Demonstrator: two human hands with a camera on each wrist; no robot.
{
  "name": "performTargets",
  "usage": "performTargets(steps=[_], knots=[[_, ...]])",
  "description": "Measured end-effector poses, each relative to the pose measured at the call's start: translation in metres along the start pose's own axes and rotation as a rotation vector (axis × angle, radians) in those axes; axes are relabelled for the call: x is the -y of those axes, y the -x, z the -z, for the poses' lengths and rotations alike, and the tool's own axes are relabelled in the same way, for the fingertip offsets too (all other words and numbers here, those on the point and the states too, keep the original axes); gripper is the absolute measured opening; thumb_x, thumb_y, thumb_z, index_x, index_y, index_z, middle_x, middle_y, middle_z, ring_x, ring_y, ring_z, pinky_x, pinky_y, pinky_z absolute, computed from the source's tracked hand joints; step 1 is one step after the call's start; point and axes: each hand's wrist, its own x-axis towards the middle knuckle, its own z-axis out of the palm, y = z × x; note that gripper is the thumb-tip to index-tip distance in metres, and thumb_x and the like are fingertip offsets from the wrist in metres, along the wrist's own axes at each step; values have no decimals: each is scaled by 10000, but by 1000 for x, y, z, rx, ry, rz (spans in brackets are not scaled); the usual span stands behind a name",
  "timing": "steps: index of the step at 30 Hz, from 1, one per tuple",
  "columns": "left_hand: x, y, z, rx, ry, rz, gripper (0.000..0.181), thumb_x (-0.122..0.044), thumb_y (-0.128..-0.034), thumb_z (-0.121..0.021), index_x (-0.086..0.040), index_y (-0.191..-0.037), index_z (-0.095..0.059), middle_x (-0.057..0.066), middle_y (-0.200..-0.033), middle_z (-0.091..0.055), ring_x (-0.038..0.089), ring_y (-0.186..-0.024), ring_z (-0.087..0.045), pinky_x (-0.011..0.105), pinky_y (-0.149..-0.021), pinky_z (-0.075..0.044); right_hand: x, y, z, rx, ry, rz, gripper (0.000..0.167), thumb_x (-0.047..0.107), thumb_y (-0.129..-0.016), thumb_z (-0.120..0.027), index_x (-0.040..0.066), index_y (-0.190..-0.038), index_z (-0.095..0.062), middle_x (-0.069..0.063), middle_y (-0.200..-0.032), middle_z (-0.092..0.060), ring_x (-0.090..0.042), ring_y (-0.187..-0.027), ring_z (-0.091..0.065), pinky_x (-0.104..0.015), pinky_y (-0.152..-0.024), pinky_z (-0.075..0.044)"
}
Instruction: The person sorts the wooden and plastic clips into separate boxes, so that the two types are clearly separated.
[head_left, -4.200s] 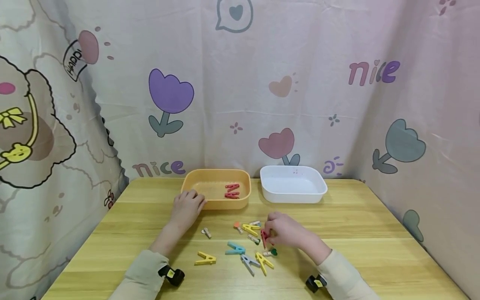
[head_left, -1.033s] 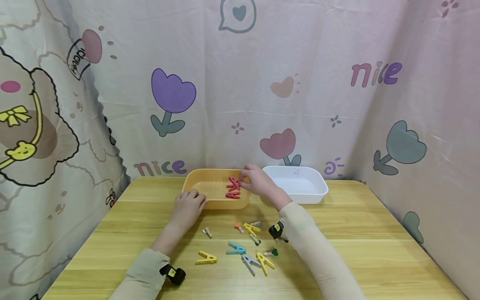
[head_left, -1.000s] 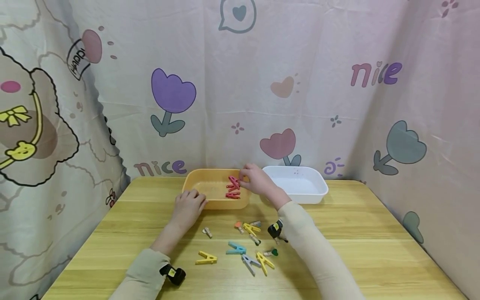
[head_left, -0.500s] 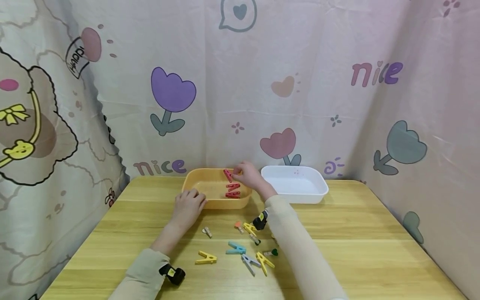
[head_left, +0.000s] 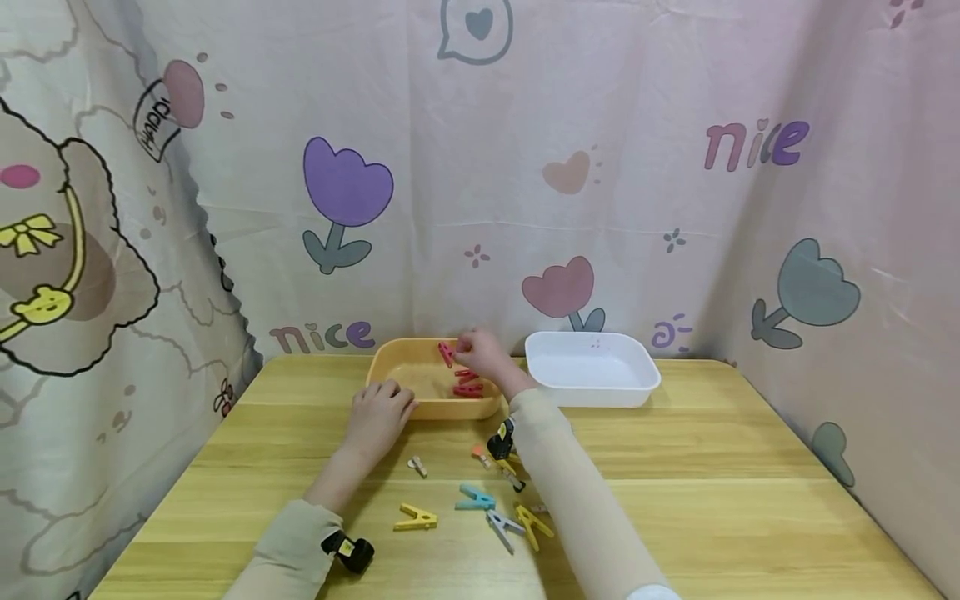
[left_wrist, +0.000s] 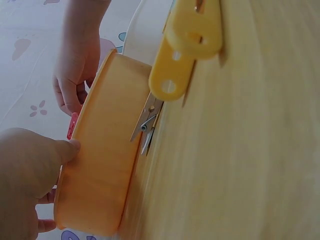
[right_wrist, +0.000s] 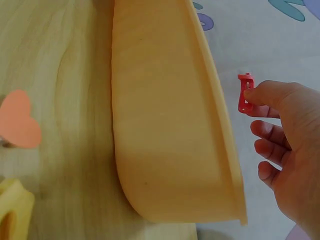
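Observation:
My right hand (head_left: 483, 352) pinches a red clothespin (head_left: 446, 353) between thumb and forefinger over the back part of the orange tray (head_left: 450, 409). In the right wrist view the same clothespin (right_wrist: 245, 94) stands above the tray's rim, the other fingers loosely bent. Two more red clothespins (head_left: 468, 390) lie in the tray's right side, partly behind the right hand. At the tray's front left corner my left hand (head_left: 382, 412) grips the rim. The left wrist view shows its thumb (left_wrist: 70, 149) against the outer wall, with fingers over the rim.
A white tray (head_left: 592, 397) stands to the right. Spread in front lie yellow (head_left: 416, 517), blue (head_left: 476, 497) and grey (head_left: 504, 527) clothespins, plus small wooden pegs (head_left: 418, 467), one with an orange heart (head_left: 481, 454). The right sleeve hides some of them.
My right hand has taken the red clothespin from the table up to the orange tray, then shifted further left over it. The left hand keeps its place on the rim.

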Motion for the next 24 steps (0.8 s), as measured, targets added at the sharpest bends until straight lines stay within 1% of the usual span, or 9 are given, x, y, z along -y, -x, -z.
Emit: performTargets(steps=[6, 10, 15, 19, 24], knots=[[0, 0, -2, -13, 1, -1, 104, -242, -875, -717, -144, -901, -699, 51, -840, -577, 275, -790, -542, 458, -697, -463, -1, -1, -4, -22, -6, -16, 119, 165, -914, -659, 65, -850, -665, -79, -904, -568, -189, -831, -512, -283, -737, -448], [1, 0, -2, -26, -9, -11, 106, -249, -871, -720, -148, -899, -699, 45, -835, -572, 267, -783, -539, 450, -687, -462, -1, -1, -5, -33, -8, -55, 157, 212, -913, -678, 74, -844, -652, -76, -920, -563, -196, -853, -506, -290, -745, -439], [1, 0, -2, -30, -18, -17, 107, -253, -873, -718, -150, -893, -699, 44, -829, -570, 265, -773, -539, 449, -678, -467, 0, 4, -6, -27, -30, -106, 187, 260, -907, -691, 82, -920, -635, -79, -968, -542, -208, -892, -497, -302, -760, -440], [1, 1, -2, -32, -11, -15, 104, -249, -873, -719, -148, -893, -702, 44, -827, -569, 267, -773, -541, 457, -687, -470, -1, 7, -7, -54, -20, -92, 207, 263, -909, -688, 71, -967, -634, -97, -990, -562, -218, -909, -513, -328, -802, -454], [1, 0, -2, -30, -16, -9, 104, -251, -873, -720, -150, -897, -708, 41, -831, -572, 267, -782, -546, 458, -694, -471, -4, 11, -4, -97, -6, -47, 194, 258, -905, -692, 79, -954, -635, -93, -989, -592, -215, -903, -535, -346, -816, -477]])
